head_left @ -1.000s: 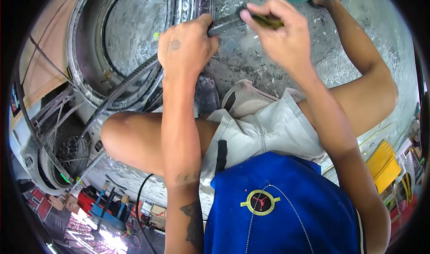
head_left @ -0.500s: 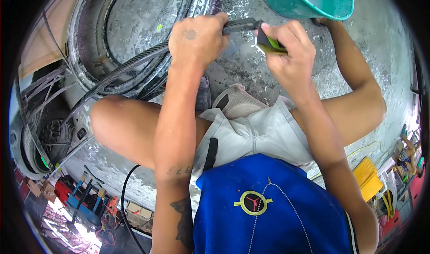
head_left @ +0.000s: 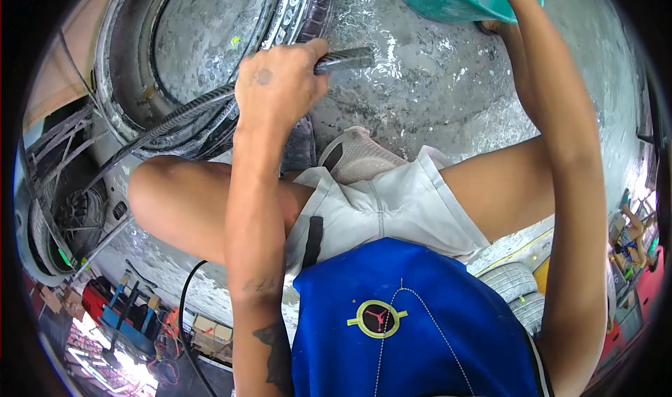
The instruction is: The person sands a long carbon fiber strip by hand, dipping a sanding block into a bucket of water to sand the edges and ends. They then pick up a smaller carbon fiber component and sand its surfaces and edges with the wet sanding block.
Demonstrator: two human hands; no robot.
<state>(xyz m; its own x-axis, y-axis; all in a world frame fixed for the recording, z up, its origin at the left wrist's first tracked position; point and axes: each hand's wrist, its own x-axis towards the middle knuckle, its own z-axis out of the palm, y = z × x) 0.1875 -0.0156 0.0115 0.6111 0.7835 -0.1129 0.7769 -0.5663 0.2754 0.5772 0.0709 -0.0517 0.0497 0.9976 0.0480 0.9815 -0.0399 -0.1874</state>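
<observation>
My left hand is closed round a long dark strip with a ribbed, woven-looking surface, near its end. A flat grey end piece sticks out to the right of the fist. Behind the hand, the strip curves down and left across a large tire on the floor. My right forearm reaches up over the rim of a teal bucket. The hand itself lies beyond the top edge, so its fingers and anything in them are hidden.
Wet grey concrete floor lies in front of my crossed legs. A metal frame and another tire stand at the left. More tires are behind me at the right. A black cable runs along the floor.
My right hand has left the strip's end, taking the dark sheet with a yellow-green side, and gone up to the bucket. My left hand has shifted slightly left and down, still holding the strip.
</observation>
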